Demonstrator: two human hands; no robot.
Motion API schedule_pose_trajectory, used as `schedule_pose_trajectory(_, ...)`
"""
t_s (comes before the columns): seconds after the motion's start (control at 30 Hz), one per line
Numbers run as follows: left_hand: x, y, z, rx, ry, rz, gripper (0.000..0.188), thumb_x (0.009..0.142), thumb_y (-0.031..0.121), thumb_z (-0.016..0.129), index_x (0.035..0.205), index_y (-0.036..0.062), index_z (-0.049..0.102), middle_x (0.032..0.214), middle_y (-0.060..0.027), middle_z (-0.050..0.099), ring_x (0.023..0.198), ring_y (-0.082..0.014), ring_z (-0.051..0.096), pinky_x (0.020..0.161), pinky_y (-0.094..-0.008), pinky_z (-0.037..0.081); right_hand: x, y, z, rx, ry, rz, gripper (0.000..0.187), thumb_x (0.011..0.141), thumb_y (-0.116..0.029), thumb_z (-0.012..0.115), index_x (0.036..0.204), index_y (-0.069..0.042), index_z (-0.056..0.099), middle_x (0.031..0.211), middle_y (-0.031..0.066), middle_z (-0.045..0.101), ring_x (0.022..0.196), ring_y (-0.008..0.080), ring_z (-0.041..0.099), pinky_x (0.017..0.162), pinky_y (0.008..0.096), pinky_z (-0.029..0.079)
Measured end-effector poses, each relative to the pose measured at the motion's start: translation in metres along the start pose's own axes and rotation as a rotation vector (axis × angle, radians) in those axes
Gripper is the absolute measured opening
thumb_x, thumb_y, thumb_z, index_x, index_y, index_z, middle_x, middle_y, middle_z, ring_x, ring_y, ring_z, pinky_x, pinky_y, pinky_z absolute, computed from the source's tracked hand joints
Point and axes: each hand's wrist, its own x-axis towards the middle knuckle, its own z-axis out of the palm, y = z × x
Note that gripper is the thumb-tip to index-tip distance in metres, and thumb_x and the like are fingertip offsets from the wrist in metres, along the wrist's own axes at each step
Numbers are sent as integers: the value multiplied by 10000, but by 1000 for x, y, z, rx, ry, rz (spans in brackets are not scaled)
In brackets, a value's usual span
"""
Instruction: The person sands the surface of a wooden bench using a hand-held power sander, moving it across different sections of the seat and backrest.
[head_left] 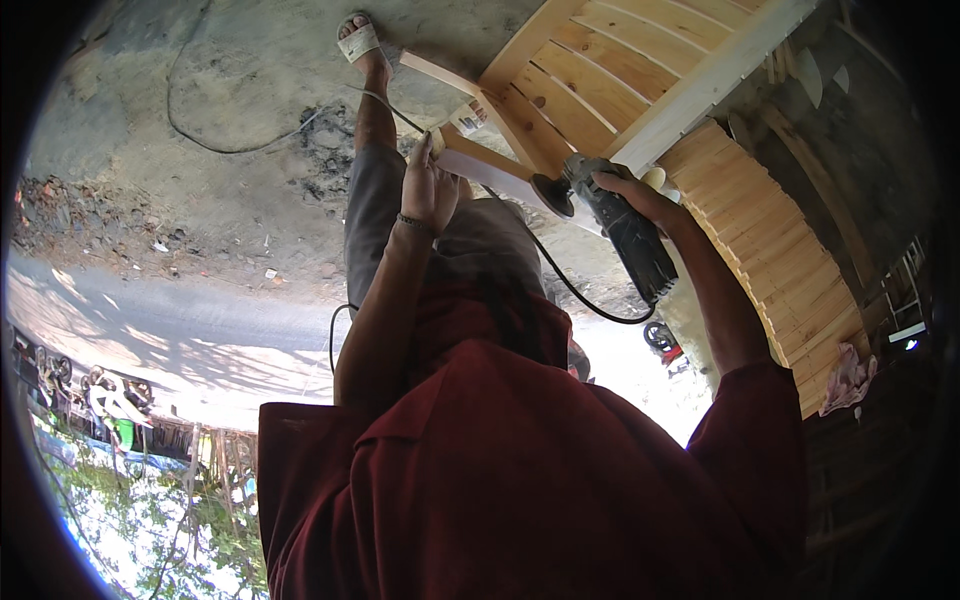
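My right hand (pixel 645 197) is wrapped round the body of a black angle grinder (pixel 625 235). The grinder's dark round disc (pixel 552 195) is at the edge of a pale wooden leg (pixel 490 168); whether they touch I cannot tell. At the leg's other end, my left hand (pixel 432 190) grips the wood, with its fingers partly hidden. The leg belongs to a slatted wooden furniture frame (pixel 600 75), which lies tilted ahead of me. From the grinder's rear a black cord (pixel 580 295) loops back toward my legs.
A long row of stacked light wooden pieces (pixel 770 230) curves along the right, with a pink cloth (pixel 848 380) at its near end. A grey cable (pixel 215 148) snakes over the concrete floor (pixel 270 60). My sandalled foot (pixel 357 40) stands left of the frame. Rubble (pixel 90 225) lies farther left.
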Motion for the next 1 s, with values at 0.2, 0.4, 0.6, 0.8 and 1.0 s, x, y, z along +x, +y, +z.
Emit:
schedule_pose_trajectory(0.2, -4, 5, 5, -24, 129, -59, 686, 1047, 519, 282, 1474, -12, 352, 1482, -148, 424, 1412, -250, 336, 1195, -395, 210, 21, -45, 22, -134, -15, 46, 548, 934, -441, 614, 1309, -49, 536, 934, 72, 665, 687, 146, 659, 578, 288, 554)
schedule_pose_trajectory(0.4, -11, 15, -3, -208, -75, -117, 844, 993, 667, 253, 1548, 32, 232, 1534, -127, 366, 1435, -280, 302, 1216, -399, 156, 49, -82, 50, -218, -94, -73, 642, 915, -505, 611, 1341, -38, 502, 932, 93, 659, 691, 170, 660, 609, 317, 557)
schedule_pose_trajectory(0.6, -11, 15, -1, -282, -65, -139, 862, 990, 677, 235, 1559, 30, 209, 1557, -133, 342, 1448, -280, 304, 1221, -403, 149, 47, -130, 85, -254, -111, -37, 743, 875, -565, 650, 1376, -52, 457, 941, 127, 651, 702, 206, 702, 572, 332, 583)
schedule_pose_trajectory(0.8, -8, 15, 5, -98, -21, -116, 819, 1007, 644, 254, 1554, 34, 230, 1533, -100, 388, 1432, -239, 329, 1204, -392, 180, 73, -99, 54, -244, -92, -1, 736, 871, -572, 655, 1358, -52, 470, 929, 131, 658, 685, 211, 691, 561, 338, 582)
schedule_pose_trajectory(1.0, -7, 12, 10, -62, 36, -106, 736, 1042, 575, 209, 1508, 18, 325, 1494, -116, 415, 1412, -232, 325, 1199, -397, 165, 54, -57, 21, -229, 18, 60, 626, 896, -611, 589, 1201, -65, 576, 843, 74, 670, 612, 134, 641, 531, 275, 517)
